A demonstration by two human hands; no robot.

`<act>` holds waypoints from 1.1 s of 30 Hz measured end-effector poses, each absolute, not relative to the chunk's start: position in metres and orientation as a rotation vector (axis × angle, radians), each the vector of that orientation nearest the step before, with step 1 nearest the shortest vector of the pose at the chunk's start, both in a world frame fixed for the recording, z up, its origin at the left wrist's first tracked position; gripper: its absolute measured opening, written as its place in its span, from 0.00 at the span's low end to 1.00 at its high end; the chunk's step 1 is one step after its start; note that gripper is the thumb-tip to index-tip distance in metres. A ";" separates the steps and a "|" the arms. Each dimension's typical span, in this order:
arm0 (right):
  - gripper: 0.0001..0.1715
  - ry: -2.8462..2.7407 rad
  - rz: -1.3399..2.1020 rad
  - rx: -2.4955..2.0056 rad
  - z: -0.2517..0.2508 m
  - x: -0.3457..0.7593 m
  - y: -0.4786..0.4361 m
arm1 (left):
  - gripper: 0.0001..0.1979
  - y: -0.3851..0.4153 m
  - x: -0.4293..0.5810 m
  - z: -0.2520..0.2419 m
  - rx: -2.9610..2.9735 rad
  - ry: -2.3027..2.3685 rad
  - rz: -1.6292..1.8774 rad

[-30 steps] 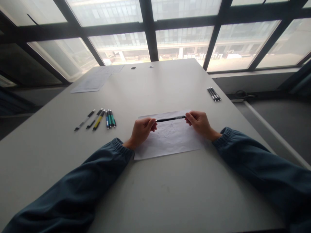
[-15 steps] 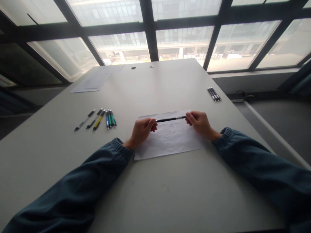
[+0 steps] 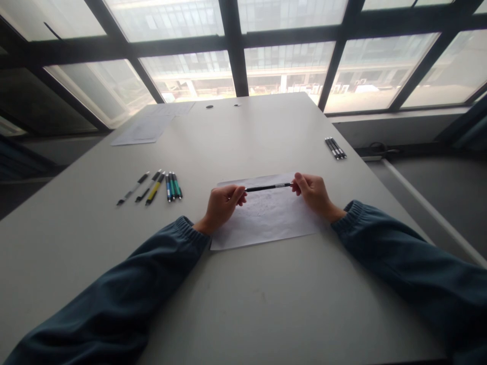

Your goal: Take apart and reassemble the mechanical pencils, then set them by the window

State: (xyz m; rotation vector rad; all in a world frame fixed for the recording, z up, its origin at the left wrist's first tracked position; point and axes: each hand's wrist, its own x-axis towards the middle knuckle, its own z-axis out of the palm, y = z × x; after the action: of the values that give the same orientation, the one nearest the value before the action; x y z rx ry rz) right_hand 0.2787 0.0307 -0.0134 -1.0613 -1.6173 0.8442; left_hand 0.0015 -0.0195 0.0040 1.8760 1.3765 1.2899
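A slim black pen (image 3: 268, 187) with a pale label stretches level between my two hands. My left hand (image 3: 224, 204) is closed, pinching the pen's left end between thumb and fingers. At the other end, my right hand (image 3: 312, 192) grips the tip, its thumb raised along the top and its fingers curled. Below the pen lies a white sheet of paper (image 3: 266, 223) with faint drawn or written marks; my hands cover parts of its sides.
Left of the paper lie a yellow pen (image 3: 155, 188), a clear pen (image 3: 133, 188), another dark pen and several blue and green pens (image 3: 174, 186). Several black pens (image 3: 335, 148) lie near the right edge of the white table (image 3: 243, 304). More papers (image 3: 140, 126) rest at the far left.
My right thumb has lifted slightly and shifted at the pen's end. My left hand and the pen have hardly moved.
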 end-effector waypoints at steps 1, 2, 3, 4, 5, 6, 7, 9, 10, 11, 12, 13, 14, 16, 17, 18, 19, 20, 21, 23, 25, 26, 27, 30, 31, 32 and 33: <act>0.32 -1.627 0.790 -1.068 -0.013 0.279 0.031 | 0.21 -0.019 0.001 0.004 1.886 1.379 1.292; 0.30 -1.653 0.728 -1.059 -0.013 0.279 0.031 | 0.21 -0.020 0.001 0.004 1.896 1.383 1.294; 0.28 -1.696 0.662 -1.030 -0.012 0.280 0.031 | 0.21 -0.020 0.001 0.004 1.907 1.386 1.293; 0.25 -1.757 0.598 -0.979 -0.011 0.280 0.030 | 0.21 -0.020 0.001 0.004 1.919 1.389 1.289; 0.24 -1.839 0.543 -0.914 -0.010 0.279 0.030 | 0.21 -0.020 0.000 0.005 1.932 1.392 1.282; 0.23 -1.933 0.491 -0.842 -0.010 0.278 0.029 | 0.22 -0.020 0.000 0.004 1.945 1.394 1.275; 0.22 -2.031 0.442 -0.780 -0.010 0.277 0.028 | 0.22 -0.020 0.000 0.004 1.956 1.395 1.267; 0.20 -2.201 0.350 -0.704 -0.011 0.274 0.027 | 0.23 -0.019 0.000 0.003 1.974 1.391 1.251; 0.18 -2.261 0.312 -0.687 -0.013 0.273 0.027 | 0.23 -0.019 -0.001 0.002 1.984 1.387 1.239; 0.16 -2.298 0.280 -0.680 -0.014 0.272 0.028 | 0.23 -0.018 -0.001 0.001 1.995 1.380 1.225; 0.14 -2.312 0.254 -0.679 -0.015 0.271 0.028 | 0.24 -0.018 -0.001 0.001 2.006 1.367 1.212; 0.13 -2.311 0.239 -0.684 -0.016 0.271 0.029 | 0.24 -0.017 -0.002 0.000 2.014 1.348 1.213; 0.13 -2.300 0.230 -0.691 -0.017 0.271 0.029 | 0.25 -0.016 -0.002 0.000 2.024 1.324 1.226; 0.13 -2.273 0.221 -0.711 -0.018 0.272 0.030 | 0.24 -0.015 -0.003 0.000 2.071 1.284 1.266; 0.14 -2.265 0.220 -0.715 -0.018 0.272 0.030 | 0.22 -0.015 -0.003 0.001 2.112 1.274 1.281; 0.14 -2.261 0.222 -0.713 -0.018 0.272 0.030 | 0.20 -0.016 -0.004 0.002 2.166 1.271 1.288; 0.14 -2.260 0.223 -0.707 -0.017 0.273 0.030 | 0.18 -0.016 -0.004 0.004 2.227 1.271 1.290; 0.14 -2.259 0.225 -0.700 -0.017 0.273 0.030 | 0.17 -0.016 -0.004 0.005 2.290 1.268 1.287; 0.14 -2.259 0.228 -0.693 -0.017 0.273 0.029 | 0.16 -0.017 -0.003 0.006 2.347 1.257 1.288; 0.14 -2.263 0.236 -0.686 -0.017 0.272 0.029 | 0.10 -0.017 -0.002 0.008 2.432 1.224 1.297; 0.15 -2.267 0.239 -0.684 -0.017 0.272 0.029 | 0.06 -0.017 -0.002 0.008 2.470 1.195 1.303; 0.15 -2.268 0.242 -0.682 -0.017 0.272 0.029 | 0.05 -0.017 -0.002 0.007 2.476 1.188 1.305; 0.15 -2.267 0.244 -0.680 -0.018 0.273 0.029 | 0.04 -0.017 -0.002 0.007 2.480 1.186 1.309; 0.16 -2.262 0.253 -0.670 -0.017 0.273 0.029 | 0.04 -0.016 -0.002 0.004 2.488 1.203 1.303; 0.16 -2.264 0.258 -0.662 -0.017 0.273 0.029 | 0.04 -0.016 -0.002 0.004 2.492 1.217 1.294; 0.16 -2.267 0.262 -0.654 -0.017 0.272 0.029 | 0.04 -0.016 -0.003 0.003 2.499 1.235 1.280; 0.16 -2.271 0.268 -0.645 -0.016 0.272 0.029 | 0.05 -0.015 -0.003 0.003 2.510 1.252 1.258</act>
State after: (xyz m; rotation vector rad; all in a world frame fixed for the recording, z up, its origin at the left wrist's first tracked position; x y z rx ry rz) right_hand 0.2724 0.0286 -0.0165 -0.6448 -2.2712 0.2681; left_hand -0.0032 -0.0154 0.0029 2.5099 1.2519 1.2582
